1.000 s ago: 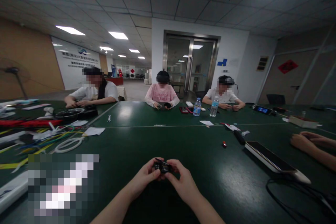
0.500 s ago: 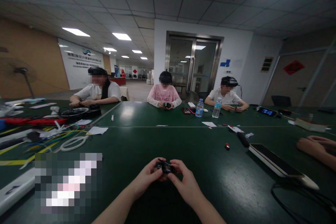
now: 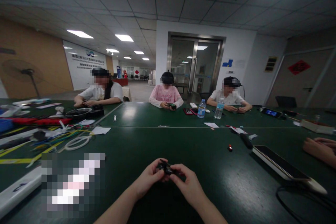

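Note:
A small black object (image 3: 165,168) is held between my two hands just above the green table (image 3: 126,178); it is too dark and too small for me to tell its kind. My left hand (image 3: 151,175) is closed round its left side, thumb on the near face. On the other side, my right hand (image 3: 185,178) pinches the right end between thumb and fingers. My fingers cover part of the object.
Cables and a coiled white cord (image 3: 77,142) lie at the left. To the right are a small red item (image 3: 230,147), a dark-topped white device (image 3: 278,164) and another person's hand (image 3: 316,150). Water bottles (image 3: 201,108) stand farther back; three people sit opposite.
The whole view has shifted slightly, so the surroundings sit further right. The black object has turned a little in my fingers, and both hands keep hold of it.

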Motion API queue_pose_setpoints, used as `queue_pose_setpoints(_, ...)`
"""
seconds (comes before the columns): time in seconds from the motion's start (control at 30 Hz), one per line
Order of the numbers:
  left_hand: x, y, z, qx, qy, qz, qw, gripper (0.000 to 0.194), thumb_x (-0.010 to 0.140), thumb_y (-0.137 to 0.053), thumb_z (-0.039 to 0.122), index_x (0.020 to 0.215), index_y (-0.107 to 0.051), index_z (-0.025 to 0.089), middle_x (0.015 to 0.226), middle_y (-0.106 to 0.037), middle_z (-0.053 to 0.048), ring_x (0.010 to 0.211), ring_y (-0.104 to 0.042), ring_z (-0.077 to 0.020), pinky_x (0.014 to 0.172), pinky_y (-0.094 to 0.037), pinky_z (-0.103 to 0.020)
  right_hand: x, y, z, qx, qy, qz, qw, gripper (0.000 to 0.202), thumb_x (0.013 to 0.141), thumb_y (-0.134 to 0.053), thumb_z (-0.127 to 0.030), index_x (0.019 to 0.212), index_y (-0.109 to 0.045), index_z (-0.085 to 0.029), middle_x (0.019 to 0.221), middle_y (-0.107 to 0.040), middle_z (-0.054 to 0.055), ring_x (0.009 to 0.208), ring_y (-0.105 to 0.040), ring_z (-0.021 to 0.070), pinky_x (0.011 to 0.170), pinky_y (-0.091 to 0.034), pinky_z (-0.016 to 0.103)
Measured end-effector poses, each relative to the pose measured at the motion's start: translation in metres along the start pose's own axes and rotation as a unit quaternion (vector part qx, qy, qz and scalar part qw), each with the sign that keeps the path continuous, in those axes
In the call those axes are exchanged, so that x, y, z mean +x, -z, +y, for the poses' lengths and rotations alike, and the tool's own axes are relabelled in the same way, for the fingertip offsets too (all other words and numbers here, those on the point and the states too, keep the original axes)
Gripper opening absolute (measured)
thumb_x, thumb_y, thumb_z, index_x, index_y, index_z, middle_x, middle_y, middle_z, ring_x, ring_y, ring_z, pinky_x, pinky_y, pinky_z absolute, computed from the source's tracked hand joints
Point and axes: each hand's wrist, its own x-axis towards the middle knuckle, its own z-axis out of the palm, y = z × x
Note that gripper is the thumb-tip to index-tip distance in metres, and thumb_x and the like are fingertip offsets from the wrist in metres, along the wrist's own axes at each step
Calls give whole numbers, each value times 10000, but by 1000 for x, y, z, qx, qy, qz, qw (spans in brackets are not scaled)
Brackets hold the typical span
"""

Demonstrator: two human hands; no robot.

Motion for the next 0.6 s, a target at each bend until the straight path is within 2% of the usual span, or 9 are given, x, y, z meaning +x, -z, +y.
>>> queue_pose_setpoints(0.6,-3,-1,4,15,-2,-4,1000,404,755,-608,314,1115,-464,201,880,-615,-35,777,-580,-148,718,-404,-290,-2,3,-9,-17,-13,-9,1000,172,772,-557,-247,935,-610,-247,931,-644,-2,894,-578,183,816,-428,310)
